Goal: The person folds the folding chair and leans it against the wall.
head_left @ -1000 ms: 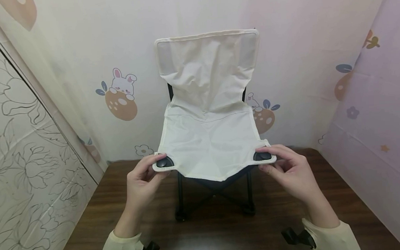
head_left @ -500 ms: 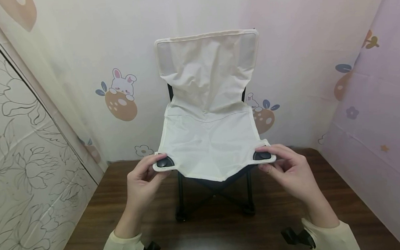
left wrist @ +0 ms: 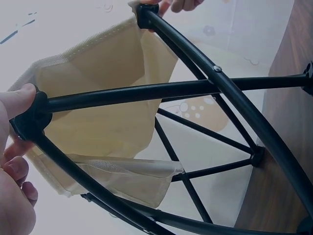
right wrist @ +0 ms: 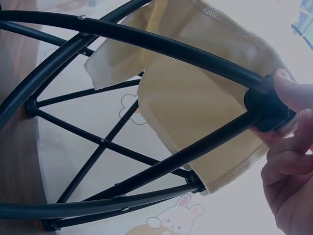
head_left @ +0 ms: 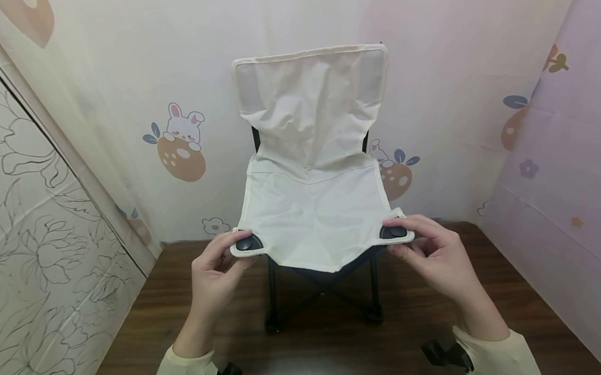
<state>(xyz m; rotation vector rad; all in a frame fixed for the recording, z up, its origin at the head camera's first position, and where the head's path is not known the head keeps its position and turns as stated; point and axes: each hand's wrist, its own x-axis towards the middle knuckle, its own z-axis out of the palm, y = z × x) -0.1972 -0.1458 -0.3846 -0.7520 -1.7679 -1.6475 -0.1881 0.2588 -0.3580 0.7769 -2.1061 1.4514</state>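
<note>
Holding folding chair on wooden table | left hand and right hand each pinch a front seat corner | step, apparently: spreading seat over frame | next move likely calls for even two-handed grip

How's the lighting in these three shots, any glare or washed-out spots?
Head view: fairly even light, with a soft pale glare on the table at the bottom edge; left wrist view: dark chair frame, washed-out white beside the left hand; right wrist view: chair fabric dull and shaded, bright white around the right hand.
</note>
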